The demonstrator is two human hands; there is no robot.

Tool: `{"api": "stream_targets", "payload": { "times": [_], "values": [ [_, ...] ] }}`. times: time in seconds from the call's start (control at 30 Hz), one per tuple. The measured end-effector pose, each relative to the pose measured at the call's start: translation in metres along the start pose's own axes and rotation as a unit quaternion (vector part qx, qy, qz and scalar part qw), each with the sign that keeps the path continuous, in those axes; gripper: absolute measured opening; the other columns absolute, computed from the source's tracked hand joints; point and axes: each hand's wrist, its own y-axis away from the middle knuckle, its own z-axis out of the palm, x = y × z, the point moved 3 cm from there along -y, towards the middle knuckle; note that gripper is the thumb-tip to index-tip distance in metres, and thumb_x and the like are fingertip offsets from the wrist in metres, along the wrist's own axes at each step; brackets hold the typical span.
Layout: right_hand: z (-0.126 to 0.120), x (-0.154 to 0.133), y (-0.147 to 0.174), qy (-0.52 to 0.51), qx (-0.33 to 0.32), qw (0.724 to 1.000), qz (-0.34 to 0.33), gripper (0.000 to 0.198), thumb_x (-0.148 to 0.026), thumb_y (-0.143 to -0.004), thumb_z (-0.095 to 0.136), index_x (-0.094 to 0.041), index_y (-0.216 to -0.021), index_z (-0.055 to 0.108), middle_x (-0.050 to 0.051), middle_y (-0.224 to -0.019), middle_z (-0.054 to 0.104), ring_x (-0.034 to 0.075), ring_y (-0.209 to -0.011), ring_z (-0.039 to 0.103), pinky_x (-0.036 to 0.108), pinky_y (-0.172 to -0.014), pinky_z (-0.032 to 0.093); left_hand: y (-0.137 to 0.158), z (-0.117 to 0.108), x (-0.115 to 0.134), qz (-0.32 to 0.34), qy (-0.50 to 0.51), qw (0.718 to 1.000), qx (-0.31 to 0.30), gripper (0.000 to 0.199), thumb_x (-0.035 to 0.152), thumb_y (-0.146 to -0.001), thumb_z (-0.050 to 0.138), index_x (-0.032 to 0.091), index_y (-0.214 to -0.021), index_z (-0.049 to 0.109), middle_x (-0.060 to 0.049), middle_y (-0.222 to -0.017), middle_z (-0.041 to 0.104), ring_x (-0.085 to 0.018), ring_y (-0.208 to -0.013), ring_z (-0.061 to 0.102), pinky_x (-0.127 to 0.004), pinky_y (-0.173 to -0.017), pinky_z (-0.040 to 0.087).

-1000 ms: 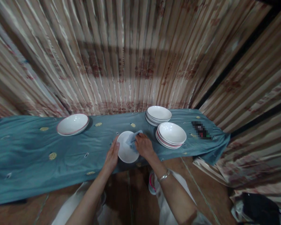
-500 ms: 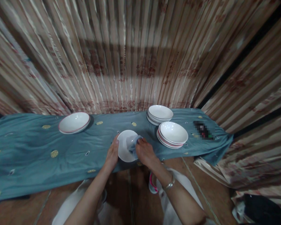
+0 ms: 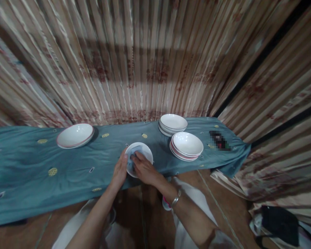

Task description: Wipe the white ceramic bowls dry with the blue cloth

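A white bowl [image 3: 148,154] stands near the front edge of the cloth-covered table, in front of my body. My left hand [image 3: 120,168] grips its left side, with the thumb at the rim and the other fingers mostly hidden behind the wall. Inside the bowl, my right hand [image 3: 144,169] presses a light blue cloth [image 3: 139,148] against the inner surface. Part of the cloth is covered by the fingers. To the right stands a stack of white bowls with some red rims [image 3: 188,144]. Behind it is another stack with dark rims [image 3: 173,122].
At the left are white bowls with a red rim [image 3: 76,135], nested together. A blurred-out dark object [image 3: 219,140] lies near the right end of the teal tablecloth [image 3: 75,166]. A patterned curtain [image 3: 145,69] hangs behind. A black bag [image 3: 280,224] rests at lower right.
My right hand has moved with the cloth from the bowl's right side to its inside left and middle. My left hand stays at the left rim. The view has shifted slightly.
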Motion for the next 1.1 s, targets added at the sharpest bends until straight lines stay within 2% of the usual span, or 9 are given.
{"api": "stream_targets", "payload": {
  "times": [0.17, 0.3, 0.43, 0.57, 0.7, 0.8, 0.9, 0.97, 1.1],
  "values": [
    [-0.007, 0.008, 0.001, 0.153, -0.008, 0.987, 0.053, 0.035, -0.011, -0.090, 0.043, -0.010, -0.123, 0.054, 0.017, -0.139, 0.044, 0.026, -0.128, 0.040, 0.043, -0.102, 0.042, 0.001, -0.001, 0.002, -0.011, 0.015, 1.000, 0.006, 0.063, 0.057, -0.090, 0.031, 0.017, -0.134, 0.051, -0.010, -0.145, 0.048, -0.022, -0.137, 0.039, -0.037, -0.116, 0.023],
    [-0.017, 0.006, 0.002, 0.178, -0.074, 0.978, 0.078, 0.024, -0.015, -0.091, 0.044, -0.013, -0.101, 0.065, 0.014, -0.119, 0.059, 0.024, -0.112, 0.053, 0.037, -0.091, 0.047, 0.000, -0.001, 0.003, -0.011, 0.023, 1.000, 0.009, 0.065, 0.059, -0.090, 0.029, 0.017, -0.134, 0.051, -0.009, -0.144, 0.049, -0.023, -0.136, 0.040, -0.037, -0.117, 0.022],
    [-0.026, 0.005, 0.003, 0.113, -0.122, 0.985, 0.048, 0.023, -0.020, -0.092, 0.047, -0.014, -0.089, 0.068, 0.010, -0.101, 0.067, 0.020, -0.097, 0.060, 0.030, -0.088, 0.046, 0.000, -0.002, 0.006, -0.010, 0.017, 1.000, 0.011, 0.067, 0.061, -0.090, 0.027, 0.016, -0.134, 0.052, -0.009, -0.143, 0.050, -0.023, -0.135, 0.041, -0.037, -0.116, 0.024],
    [-0.026, 0.006, 0.002, -0.013, -0.141, 0.989, 0.030, 0.017, -0.024, -0.089, 0.054, -0.018, -0.084, 0.069, 0.003, -0.091, 0.070, 0.016, -0.088, 0.062, 0.024, -0.078, 0.045, -0.001, -0.002, 0.006, -0.008, 0.023, 1.000, 0.016, 0.069, 0.063, -0.089, 0.028, 0.017, -0.133, 0.053, -0.009, -0.142, 0.052, -0.023, -0.134, 0.043, -0.037, -0.115, 0.026],
    [-0.018, 0.003, -0.001, -0.164, -0.091, 0.981, 0.045, 0.010, -0.023, -0.084, 0.062, -0.018, -0.089, 0.069, -0.002, -0.083, 0.069, 0.012, -0.078, 0.062, 0.020, -0.071, 0.043, -0.003, -0.001, 0.001, -0.010, 0.035, 0.999, 0.018, 0.072, 0.066, -0.087, 0.030, 0.014, -0.132, 0.054, -0.010, -0.141, 0.052, -0.025, -0.134, 0.042, -0.038, -0.115, 0.026],
    [-0.012, -0.003, -0.003, -0.245, -0.005, 0.968, 0.051, 0.013, -0.018, -0.083, 0.061, -0.016, -0.094, 0.067, -0.001, -0.090, 0.069, 0.013, -0.084, 0.063, 0.021, -0.077, 0.046, -0.004, 0.000, -0.002, -0.017, 0.052, 0.998, 0.011, 0.073, 0.065, -0.086, 0.032, 0.013, -0.133, 0.052, -0.011, -0.142, 0.051, -0.026, -0.134, 0.043, -0.039, -0.115, 0.026],
    [-0.010, -0.011, -0.004, -0.254, 0.056, 0.965, 0.025, 0.020, -0.013, -0.085, 0.054, -0.015, -0.102, 0.065, 0.005, -0.108, 0.067, 0.015, -0.103, 0.062, 0.025, -0.091, 0.045, -0.003, 0.000, -0.003, -0.017, 0.040, 0.999, 0.011, 0.067, 0.060, -0.089, 0.031, 0.014, -0.133, 0.051, -0.011, -0.142, 0.051, -0.024, -0.134, 0.043, -0.039, -0.116, 0.025],
    [-0.012, -0.013, -0.004, -0.224, 0.078, 0.971, 0.009, 0.029, -0.015, -0.088, 0.049, -0.016, -0.115, 0.061, 0.008, -0.125, 0.061, 0.016, -0.119, 0.054, 0.028, -0.103, 0.040, -0.002, 0.000, -0.002, 0.001, 0.024, 1.000, 0.005, 0.066, 0.058, -0.090, 0.029, 0.014, -0.134, 0.050, -0.011, -0.143, 0.050, -0.023, -0.135, 0.041, -0.039, -0.117, 0.022],
    [-0.015, -0.008, -0.005, -0.094, 0.085, 0.992, 0.022, 0.051, -0.019, -0.091, 0.044, -0.011, -0.142, 0.037, 0.016, -0.151, 0.034, 0.021, -0.142, 0.029, 0.038, -0.115, 0.030, 0.001, 0.002, 0.001, 0.012, 0.004, 1.000, -0.007, 0.063, 0.054, -0.091, 0.031, 0.015, -0.137, 0.047, -0.010, -0.145, 0.047, -0.021, -0.138, 0.037, -0.039, -0.118, 0.020]
  ]
}}
